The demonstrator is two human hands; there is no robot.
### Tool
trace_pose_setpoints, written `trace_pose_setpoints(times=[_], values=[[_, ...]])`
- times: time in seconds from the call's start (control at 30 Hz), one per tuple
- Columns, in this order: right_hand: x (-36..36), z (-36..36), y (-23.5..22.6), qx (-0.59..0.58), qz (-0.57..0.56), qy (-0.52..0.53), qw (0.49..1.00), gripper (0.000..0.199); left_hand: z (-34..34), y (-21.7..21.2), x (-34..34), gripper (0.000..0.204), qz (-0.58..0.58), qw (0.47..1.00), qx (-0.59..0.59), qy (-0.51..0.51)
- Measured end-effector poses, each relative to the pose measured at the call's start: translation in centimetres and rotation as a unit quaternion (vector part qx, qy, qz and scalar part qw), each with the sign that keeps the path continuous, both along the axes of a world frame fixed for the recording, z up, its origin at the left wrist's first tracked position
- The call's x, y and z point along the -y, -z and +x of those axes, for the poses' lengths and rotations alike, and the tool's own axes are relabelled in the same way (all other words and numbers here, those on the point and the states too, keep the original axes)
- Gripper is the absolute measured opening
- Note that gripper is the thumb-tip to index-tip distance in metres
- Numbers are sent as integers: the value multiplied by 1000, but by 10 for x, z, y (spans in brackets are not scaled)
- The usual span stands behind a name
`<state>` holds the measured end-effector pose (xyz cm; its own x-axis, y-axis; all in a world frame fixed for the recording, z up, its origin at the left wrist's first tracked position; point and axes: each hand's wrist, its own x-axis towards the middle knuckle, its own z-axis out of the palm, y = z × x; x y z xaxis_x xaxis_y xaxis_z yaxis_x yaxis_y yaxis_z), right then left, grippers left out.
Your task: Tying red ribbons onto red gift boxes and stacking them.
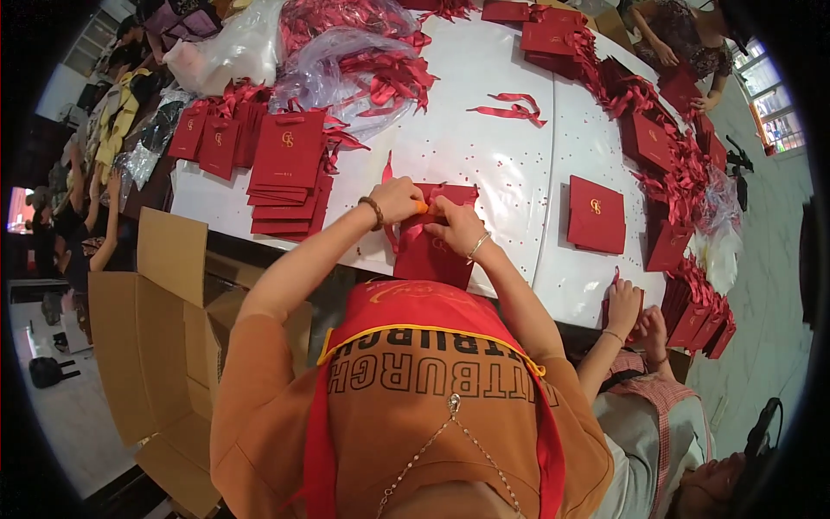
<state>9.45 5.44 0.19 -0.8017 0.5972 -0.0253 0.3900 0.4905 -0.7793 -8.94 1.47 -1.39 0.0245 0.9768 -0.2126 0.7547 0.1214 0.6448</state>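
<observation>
A red paper gift bag (437, 259) with a small gold mark lies at the table's near edge, close against my body. My left hand (398, 204) is closed in a pinch at the bag's top edge, on a red ribbon (388, 164) whose loose length runs out beside the hand. Something orange covers a fingertip there. My right hand (460, 228) is closed too, its fingertips meeting the left ones over the bag's upper part. What exactly lies between the right fingers is hidden. Left of my hands stands a stack of red bags (285, 173).
Another red bag (596, 216) lies to the right, and a loose ribbon (510, 111) farther back. Bags with ribbons line the right side. Plastic sacks of ribbon (346, 65) sit far left; an open cardboard box (151, 346) stands below. A co-worker's hands (624, 307) work at lower right.
</observation>
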Motion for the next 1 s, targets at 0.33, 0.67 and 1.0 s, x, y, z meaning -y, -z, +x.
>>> trace_pose_setpoints(times=[0.33,0.67,1.0], values=[[18,6,-12,48,117,-16,992,23,-10,-22,-38,16,-201,917,145,311],[4,3,-5,15,83,11,996,22,4,5,-45,25,-108,970,-46,214],[-14,5,39,46,1,74,996,29,-44,-7,-32,35,11,978,-174,-118]])
